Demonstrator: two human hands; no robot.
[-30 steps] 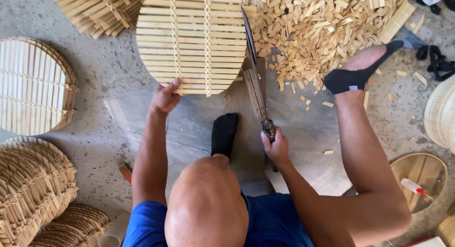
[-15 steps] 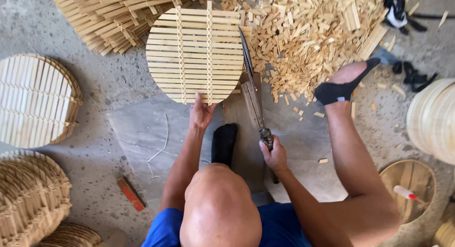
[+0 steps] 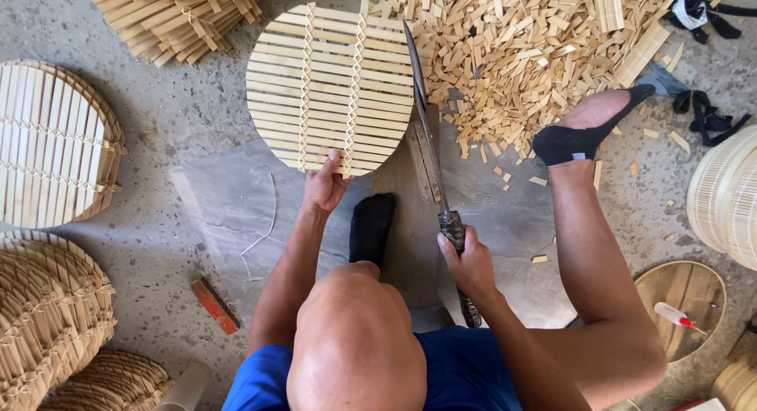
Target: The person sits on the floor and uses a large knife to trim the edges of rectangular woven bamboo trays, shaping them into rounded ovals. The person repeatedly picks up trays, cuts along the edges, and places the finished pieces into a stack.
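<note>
Round mat of pale bamboo slats laced with two rows of cord [image 3: 331, 92] — laid flat on the grey floor, straight ahead of the left hand [image 3: 325, 186]. Its near edge is pinched by that hand, thumb beneath and fingers curled over the lowest slats. The slats run crosswise; the cords run away from the body.

Long dark-bladed knife with a wrapped handle [image 3: 430, 135] — gripped in a closed fist by the right hand [image 3: 469, 265], blade pointing away along the mat's right edge, over a narrow wooden chopping block [image 3: 422, 163]. Blade and mat rim lie just beside each other; contact cannot be told. The right hand is set nearer the body than the left.

Heap of short bamboo offcuts [image 3: 536, 56] — beyond the right hand, past the blade.

Finished round mats [image 3: 47, 143] — stacked well out from the left hand.

Small red-brown wooden piece [image 3: 214, 304] — by the left elbow.
</note>
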